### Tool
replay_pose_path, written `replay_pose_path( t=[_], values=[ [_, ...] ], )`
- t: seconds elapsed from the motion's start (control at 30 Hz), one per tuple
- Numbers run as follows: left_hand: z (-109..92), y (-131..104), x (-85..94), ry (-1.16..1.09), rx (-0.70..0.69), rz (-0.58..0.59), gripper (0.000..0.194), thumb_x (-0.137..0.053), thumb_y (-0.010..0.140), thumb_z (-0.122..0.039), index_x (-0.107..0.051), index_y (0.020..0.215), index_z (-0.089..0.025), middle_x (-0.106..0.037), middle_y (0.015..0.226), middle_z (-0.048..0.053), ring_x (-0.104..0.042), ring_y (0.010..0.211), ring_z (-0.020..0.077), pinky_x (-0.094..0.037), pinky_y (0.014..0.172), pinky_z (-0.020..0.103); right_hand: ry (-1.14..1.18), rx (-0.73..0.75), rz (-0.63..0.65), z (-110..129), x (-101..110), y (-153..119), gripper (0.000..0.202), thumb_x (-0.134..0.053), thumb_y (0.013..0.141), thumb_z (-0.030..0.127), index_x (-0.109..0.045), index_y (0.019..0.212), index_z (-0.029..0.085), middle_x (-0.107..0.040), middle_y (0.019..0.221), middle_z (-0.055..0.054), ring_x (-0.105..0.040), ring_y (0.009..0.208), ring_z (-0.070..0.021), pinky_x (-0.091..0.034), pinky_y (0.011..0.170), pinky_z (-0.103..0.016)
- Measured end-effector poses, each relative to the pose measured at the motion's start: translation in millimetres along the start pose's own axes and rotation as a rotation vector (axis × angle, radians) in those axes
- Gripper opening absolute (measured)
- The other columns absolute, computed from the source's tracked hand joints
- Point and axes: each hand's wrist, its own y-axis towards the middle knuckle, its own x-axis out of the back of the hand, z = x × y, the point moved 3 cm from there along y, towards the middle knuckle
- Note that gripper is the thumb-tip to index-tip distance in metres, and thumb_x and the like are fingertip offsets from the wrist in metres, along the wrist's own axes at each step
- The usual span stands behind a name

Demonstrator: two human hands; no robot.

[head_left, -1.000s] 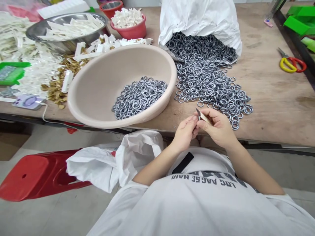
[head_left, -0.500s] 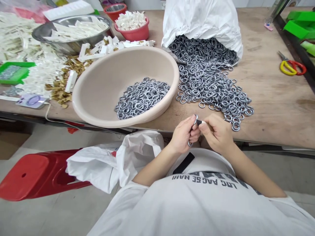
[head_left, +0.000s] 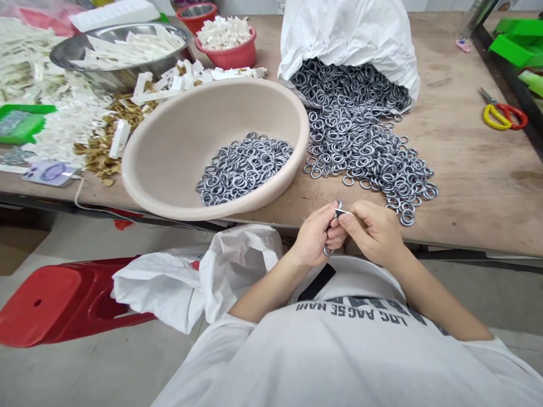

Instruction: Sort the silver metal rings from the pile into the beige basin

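A: Where is the grey ring point(head_left: 340, 204) held?
B: Pinched in the left hand point(head_left: 314, 236), at 2 o'clock off its thumb; left is nearer.
A: Dark blade point(head_left: 340, 213)?
B: Pinched in the right hand point(head_left: 375, 229), long axis roughly 9-to-3, set at ring's 6 o'clock; contact can't be told.

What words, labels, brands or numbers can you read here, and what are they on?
"LOG AAG SE NAHI": on the white shirt, upside down in this view; the word spacing is uncertain.
Larger dark letters on the shirt: partly hidden by a fold, unreadable.
No other text is clear enough to read.
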Motion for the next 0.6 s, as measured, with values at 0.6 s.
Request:
replay_pose_path(
  t=[0.6],
  values=[
    [-12.4,2.2,20.9,0.100,-0.157,-0.120,0.036,-0.066,0.082,-0.030,-0.065,0.116,-0.017,-0.059,0.070,-0.003,-0.031,0.041,0.0020,-0.017,0.036,0.015,-0.517,-0.292,0.129,-76.0,-19.2,55.6,0.018,-0.055,0.095,0.032,-0.065,0.101,0.018,-0.070,0.102,-0.013,-0.064,0.086,-0.0267,-0.039,0.070,-0.034]
  ],
)
